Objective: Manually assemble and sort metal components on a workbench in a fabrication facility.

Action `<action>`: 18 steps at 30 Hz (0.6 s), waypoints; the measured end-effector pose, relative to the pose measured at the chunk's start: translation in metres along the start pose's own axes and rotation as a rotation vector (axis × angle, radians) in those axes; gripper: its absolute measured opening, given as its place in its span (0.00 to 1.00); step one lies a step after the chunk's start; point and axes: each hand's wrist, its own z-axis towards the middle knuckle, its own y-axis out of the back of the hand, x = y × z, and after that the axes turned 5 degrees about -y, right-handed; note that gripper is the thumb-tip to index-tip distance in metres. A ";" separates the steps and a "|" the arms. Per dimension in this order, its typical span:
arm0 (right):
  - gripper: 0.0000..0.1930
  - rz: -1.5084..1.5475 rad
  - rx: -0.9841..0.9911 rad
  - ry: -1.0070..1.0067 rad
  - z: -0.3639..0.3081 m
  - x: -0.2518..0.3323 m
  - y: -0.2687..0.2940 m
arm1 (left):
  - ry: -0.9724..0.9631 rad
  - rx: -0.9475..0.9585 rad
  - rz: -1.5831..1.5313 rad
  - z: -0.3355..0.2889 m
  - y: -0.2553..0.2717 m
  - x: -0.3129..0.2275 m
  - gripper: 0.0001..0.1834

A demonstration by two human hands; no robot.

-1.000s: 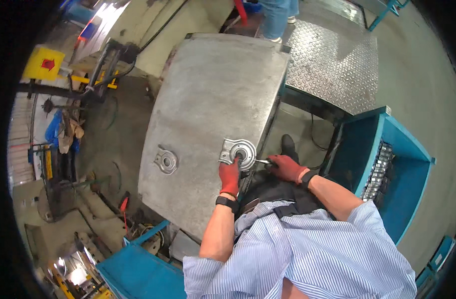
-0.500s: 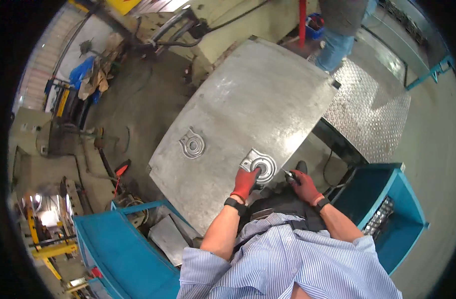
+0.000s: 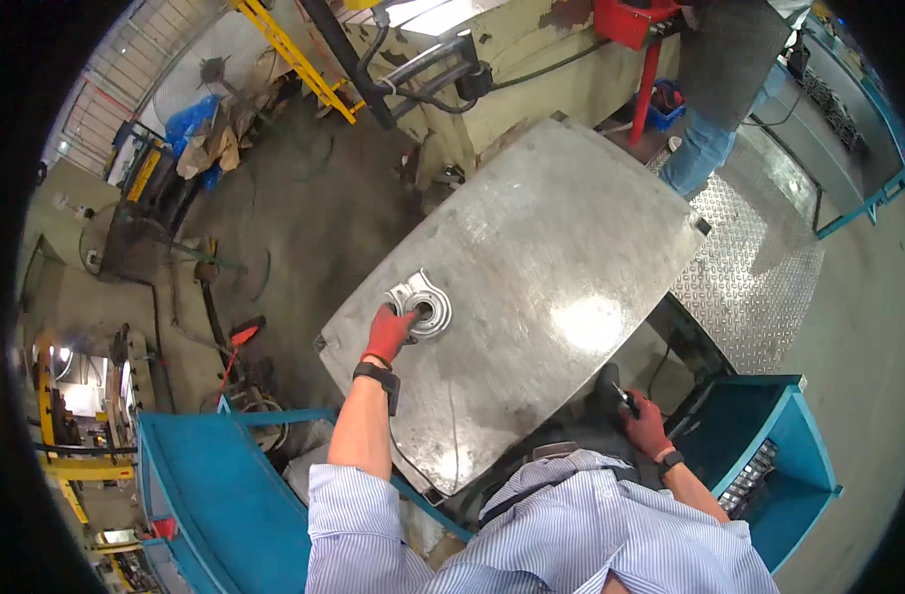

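Observation:
My left hand (image 3: 389, 334), in a red glove, grips the rim of a ring-shaped stamped metal part (image 3: 435, 319) on the left side of the metal table (image 3: 541, 247). Its thumb and fingers close at the part's round centre hole. Whether a second part lies beneath cannot be made out. Beyond the table's near right edge, my right hand (image 3: 647, 428), also red-gloved, is closed around a slim dark hand tool (image 3: 628, 401) that points up and left. The tool's exact kind is unclear.
A blue bin (image 3: 809, 436) with several metal parts (image 3: 752, 479) stands right of me. Another blue container (image 3: 220, 485) is at my left. Past the table's far right corner, a person (image 3: 710, 129) stands by a diamond-plate platform (image 3: 759, 267). Pale machinery (image 3: 531, 59) borders the far side.
My left hand has moved left and farther across the table, from the near-edge part to where the other part lay. The near-edge spot no longer shows a part. My right hand has shifted right and down.

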 end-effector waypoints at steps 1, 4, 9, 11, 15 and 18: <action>0.17 -0.011 -0.013 0.002 -0.001 0.000 -0.004 | -0.047 -0.075 0.145 0.006 0.007 0.016 0.30; 0.17 0.017 -0.038 -0.052 -0.005 -0.005 -0.002 | -0.125 -0.191 0.395 0.015 -0.003 0.029 0.25; 0.19 0.008 -0.077 -0.097 -0.014 -0.015 0.007 | -0.057 -0.137 0.314 0.017 -0.037 0.021 0.20; 0.18 -0.009 -0.098 -0.070 -0.013 -0.008 0.010 | 0.033 -0.186 -0.150 0.011 -0.047 0.032 0.19; 0.15 0.114 -0.105 -0.143 -0.010 0.013 0.023 | -0.118 -0.313 -0.473 0.026 -0.063 0.083 0.17; 0.14 0.126 -0.124 -0.179 -0.003 0.004 0.034 | -0.314 -0.275 -0.046 0.057 -0.080 0.117 0.13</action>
